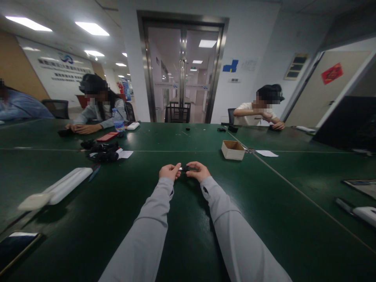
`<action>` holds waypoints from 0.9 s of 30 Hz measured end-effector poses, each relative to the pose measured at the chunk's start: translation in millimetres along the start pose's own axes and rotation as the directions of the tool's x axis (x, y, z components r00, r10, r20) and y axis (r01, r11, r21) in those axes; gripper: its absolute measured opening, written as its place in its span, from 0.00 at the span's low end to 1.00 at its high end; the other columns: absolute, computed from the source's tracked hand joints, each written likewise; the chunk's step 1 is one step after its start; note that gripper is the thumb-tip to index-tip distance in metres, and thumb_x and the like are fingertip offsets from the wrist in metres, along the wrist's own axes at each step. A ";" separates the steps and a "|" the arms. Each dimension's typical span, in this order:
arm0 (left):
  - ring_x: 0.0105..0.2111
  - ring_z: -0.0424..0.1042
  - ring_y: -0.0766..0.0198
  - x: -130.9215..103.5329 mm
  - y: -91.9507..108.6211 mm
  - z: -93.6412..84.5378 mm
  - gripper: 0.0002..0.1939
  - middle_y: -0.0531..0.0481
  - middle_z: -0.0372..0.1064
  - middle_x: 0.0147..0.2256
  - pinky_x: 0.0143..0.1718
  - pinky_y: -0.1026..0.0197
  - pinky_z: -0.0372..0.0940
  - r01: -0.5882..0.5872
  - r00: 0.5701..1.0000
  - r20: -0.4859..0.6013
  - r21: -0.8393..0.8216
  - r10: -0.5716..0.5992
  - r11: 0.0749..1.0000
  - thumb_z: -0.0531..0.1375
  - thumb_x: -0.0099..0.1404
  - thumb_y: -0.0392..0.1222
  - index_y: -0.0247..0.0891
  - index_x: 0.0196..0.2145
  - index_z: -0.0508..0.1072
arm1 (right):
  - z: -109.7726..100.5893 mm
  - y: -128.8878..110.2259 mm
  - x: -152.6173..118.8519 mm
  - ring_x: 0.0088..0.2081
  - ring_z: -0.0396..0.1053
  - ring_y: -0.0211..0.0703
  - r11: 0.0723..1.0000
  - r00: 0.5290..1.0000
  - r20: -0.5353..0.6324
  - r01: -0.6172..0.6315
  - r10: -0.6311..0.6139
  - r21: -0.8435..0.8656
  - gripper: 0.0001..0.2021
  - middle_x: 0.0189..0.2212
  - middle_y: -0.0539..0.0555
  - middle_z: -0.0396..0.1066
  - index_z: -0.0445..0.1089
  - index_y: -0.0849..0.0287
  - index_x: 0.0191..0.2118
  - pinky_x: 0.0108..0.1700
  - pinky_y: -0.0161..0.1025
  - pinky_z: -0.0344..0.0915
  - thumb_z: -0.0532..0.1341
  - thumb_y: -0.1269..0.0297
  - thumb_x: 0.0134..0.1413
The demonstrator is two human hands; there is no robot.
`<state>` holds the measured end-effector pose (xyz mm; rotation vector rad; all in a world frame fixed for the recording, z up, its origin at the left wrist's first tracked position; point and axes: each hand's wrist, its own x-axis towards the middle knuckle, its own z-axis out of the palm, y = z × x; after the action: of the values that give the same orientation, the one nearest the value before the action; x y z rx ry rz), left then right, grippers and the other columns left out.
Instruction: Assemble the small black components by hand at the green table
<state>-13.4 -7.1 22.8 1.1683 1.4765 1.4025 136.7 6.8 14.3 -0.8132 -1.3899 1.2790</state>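
Note:
My left hand [169, 171] and my right hand [198, 171] meet over the green table [188, 219], both in grey sleeves. Between their fingertips they pinch a small dark part [184, 169], too small to identify. Both hands hover just above the tabletop near its middle.
An open cardboard box [233, 150] stands right of my hands. A pile of black parts [102, 152] and a white case [66, 185] lie to the left, a phone [14, 246] at the near left edge. Two people sit across the table; a sleeve shows far left.

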 end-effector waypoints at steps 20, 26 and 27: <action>0.12 0.61 0.69 -1.6 2.9 -0.9 0.20 0.50 0.64 0.14 0.15 0.67 0.58 0.005 0.998 -0.065 0.168 0.006 0.986 0.57 0.51 0.55 0.35 0.15 0.66 | 0.2 1.4 3.8 0.37 0.68 0.45 0.998 0.999 0.004 0.035 -0.035 -0.043 0.20 0.32 0.51 0.69 0.67 0.60 0.30 0.40 0.42 0.67 0.69 0.72 0.22; 0.14 0.62 0.70 1.2 -3.5 0.6 0.19 0.51 0.64 0.14 0.19 0.67 0.59 -0.062 0.993 -0.082 0.207 0.081 0.976 0.57 0.52 0.54 0.36 0.15 0.66 | 2.3 -0.6 0.7 0.28 0.69 0.42 1.000 1.000 0.014 -0.002 0.002 0.002 0.21 0.32 0.52 0.68 0.67 0.60 0.33 0.30 0.38 0.69 0.69 0.71 0.23; 0.14 0.62 0.70 2.7 -5.5 0.8 0.18 0.52 0.64 0.14 0.19 0.67 0.59 -0.072 0.994 -0.067 0.174 0.085 0.982 0.57 0.51 0.54 0.36 0.16 0.66 | 2.3 -0.7 0.5 0.27 0.69 0.41 1.000 1.000 0.012 -0.008 0.008 0.009 0.22 0.32 0.52 0.68 0.67 0.61 0.33 0.29 0.38 0.69 0.69 0.70 0.24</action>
<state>-14.0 -4.1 17.3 1.3048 1.6461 1.4071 134.5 6.5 15.3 -0.8066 -1.3906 1.2979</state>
